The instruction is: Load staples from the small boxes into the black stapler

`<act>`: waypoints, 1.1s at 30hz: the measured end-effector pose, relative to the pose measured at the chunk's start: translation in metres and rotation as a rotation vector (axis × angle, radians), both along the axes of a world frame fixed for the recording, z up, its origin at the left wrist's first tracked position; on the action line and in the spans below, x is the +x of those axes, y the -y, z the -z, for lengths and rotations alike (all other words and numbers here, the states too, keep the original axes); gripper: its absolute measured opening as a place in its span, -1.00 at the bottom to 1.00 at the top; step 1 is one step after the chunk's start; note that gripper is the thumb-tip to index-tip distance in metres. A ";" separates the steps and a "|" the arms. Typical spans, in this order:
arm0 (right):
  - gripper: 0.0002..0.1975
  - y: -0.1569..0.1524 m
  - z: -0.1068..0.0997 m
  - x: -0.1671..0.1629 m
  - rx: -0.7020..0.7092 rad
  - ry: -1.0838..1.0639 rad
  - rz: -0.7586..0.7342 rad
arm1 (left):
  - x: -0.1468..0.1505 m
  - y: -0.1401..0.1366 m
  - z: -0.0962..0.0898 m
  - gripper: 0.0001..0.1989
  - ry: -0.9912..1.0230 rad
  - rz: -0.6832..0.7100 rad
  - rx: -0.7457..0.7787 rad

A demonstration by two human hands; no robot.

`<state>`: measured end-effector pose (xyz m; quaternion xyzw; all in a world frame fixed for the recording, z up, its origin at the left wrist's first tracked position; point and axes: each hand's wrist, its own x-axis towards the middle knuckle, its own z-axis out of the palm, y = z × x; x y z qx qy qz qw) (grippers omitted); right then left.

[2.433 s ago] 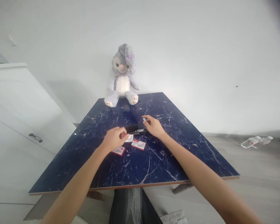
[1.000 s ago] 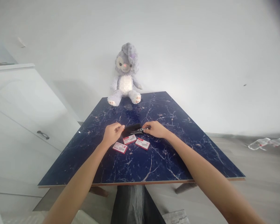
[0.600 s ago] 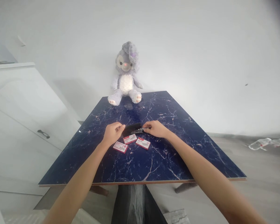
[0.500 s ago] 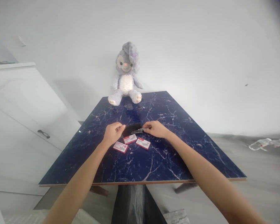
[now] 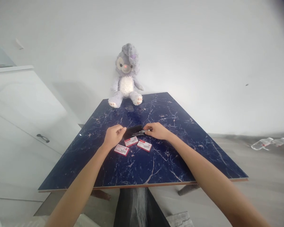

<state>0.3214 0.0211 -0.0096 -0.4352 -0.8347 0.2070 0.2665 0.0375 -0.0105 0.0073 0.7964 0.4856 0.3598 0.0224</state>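
Thumb and fingers of my left hand (image 5: 114, 135) are closed on the left end of a dark, flat-looking black object (image 5: 133, 130) above the table. Bright metal strips show along its near side; its exact kind cannot be made out. At its right end my right hand (image 5: 156, 130) pinches a slim shiny metal piece (image 5: 146, 130), which reaches toward the black object. Just in front lie three small red-and-white boxes: a left box (image 5: 121, 150), a middle box (image 5: 131, 141) nearest the black object, and a right box (image 5: 144, 145).
A grey plush rabbit (image 5: 126, 78) sits at the far edge of the blue marbled table (image 5: 153, 167), against the wall. To the left stands a white cabinet (image 5: 26, 126) with a dark handle. Clear plastic bottles (image 5: 266, 143) lie on the floor at right.
The metal piece in my right hand has shifted slightly left and tilted against the black object. The whole view has moved a little. Both hands keep their hold.
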 end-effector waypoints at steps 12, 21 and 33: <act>-0.75 -0.009 -0.013 0.029 0.050 0.040 0.181 | -0.025 -0.011 -0.002 -0.52 -0.177 0.133 -0.190; -0.71 -0.009 -0.008 0.023 -0.091 0.007 0.083 | -0.027 -0.017 0.013 -0.31 -0.252 0.096 -0.304; -0.80 0.000 -0.008 0.012 -0.065 -0.038 0.073 | -0.026 -0.017 0.011 -0.34 -0.232 0.105 -0.332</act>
